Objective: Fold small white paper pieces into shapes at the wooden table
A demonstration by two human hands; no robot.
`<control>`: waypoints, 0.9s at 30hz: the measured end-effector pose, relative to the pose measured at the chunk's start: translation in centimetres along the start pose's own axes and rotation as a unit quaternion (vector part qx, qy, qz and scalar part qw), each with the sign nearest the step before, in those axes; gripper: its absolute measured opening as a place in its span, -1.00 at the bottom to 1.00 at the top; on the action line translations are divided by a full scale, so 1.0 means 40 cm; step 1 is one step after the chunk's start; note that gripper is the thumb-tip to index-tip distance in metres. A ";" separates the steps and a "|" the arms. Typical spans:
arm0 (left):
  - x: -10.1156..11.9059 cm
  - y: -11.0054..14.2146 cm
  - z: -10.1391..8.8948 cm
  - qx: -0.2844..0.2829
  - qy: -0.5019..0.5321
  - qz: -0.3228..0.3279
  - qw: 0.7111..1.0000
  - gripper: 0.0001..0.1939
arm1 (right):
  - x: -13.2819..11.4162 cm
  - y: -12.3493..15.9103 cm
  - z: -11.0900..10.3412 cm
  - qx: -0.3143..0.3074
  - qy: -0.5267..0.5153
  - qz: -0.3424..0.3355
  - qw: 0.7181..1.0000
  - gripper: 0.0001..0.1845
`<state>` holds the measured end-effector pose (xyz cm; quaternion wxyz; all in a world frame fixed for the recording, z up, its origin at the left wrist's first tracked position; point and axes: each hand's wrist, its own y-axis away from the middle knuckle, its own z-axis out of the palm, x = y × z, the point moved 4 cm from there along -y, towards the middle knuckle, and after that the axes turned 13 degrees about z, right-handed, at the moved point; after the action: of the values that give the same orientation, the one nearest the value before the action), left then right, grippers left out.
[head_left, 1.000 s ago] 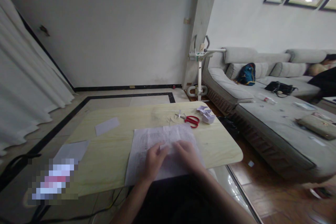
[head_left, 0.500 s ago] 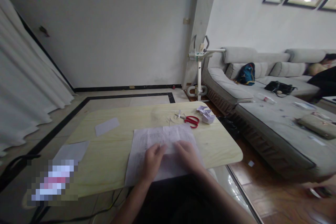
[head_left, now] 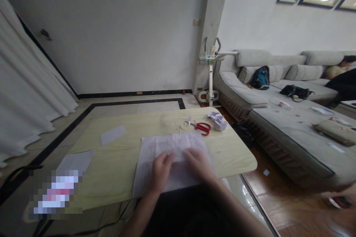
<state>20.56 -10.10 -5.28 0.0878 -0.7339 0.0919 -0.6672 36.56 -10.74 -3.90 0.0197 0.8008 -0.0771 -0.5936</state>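
Note:
A large printed paper sheet (head_left: 164, 148) lies on the pale wooden table (head_left: 119, 163) in front of me. My left hand (head_left: 160, 170) rests on its near middle with fingers curled down onto the paper. My right hand (head_left: 198, 164) lies beside it, fingers pressed on the same sheet. The fingertips meet near a small raised fold between them. Red scissors (head_left: 203, 127) lie beyond the sheet, next to small folded paper pieces (head_left: 219, 121).
Two smaller paper pieces (head_left: 112, 134) (head_left: 76, 161) lie on the table's left part. A grey sofa (head_left: 292, 133) with bags stands to the right, where a person sits at the far end. A white exercise machine (head_left: 211, 77) stands by the wall. Curtains hang at left.
Both hands stay on the sheet; the fingers have shifted slightly, pressing the small fold flatter. The view has tilted a little.

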 end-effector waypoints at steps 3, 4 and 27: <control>-0.003 0.000 0.000 0.002 -0.001 -0.003 1.000 -0.67 | -0.004 0.001 -0.002 -0.001 -0.002 -0.005 1.000 -0.68; -0.004 -0.001 0.001 0.001 -0.001 -0.004 1.000 -0.67 | -0.004 0.001 -0.001 -0.003 -0.005 -0.003 1.000 -0.68; -0.017 -0.004 0.014 -0.058 0.043 -0.024 0.997 -0.67 | 0.030 -0.007 0.008 -0.029 0.000 0.021 0.999 -0.69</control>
<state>21.06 -9.76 -5.95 0.0247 -0.7101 0.1165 -0.6939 36.64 -10.61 -5.18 0.0554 0.7980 -0.0768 -0.5952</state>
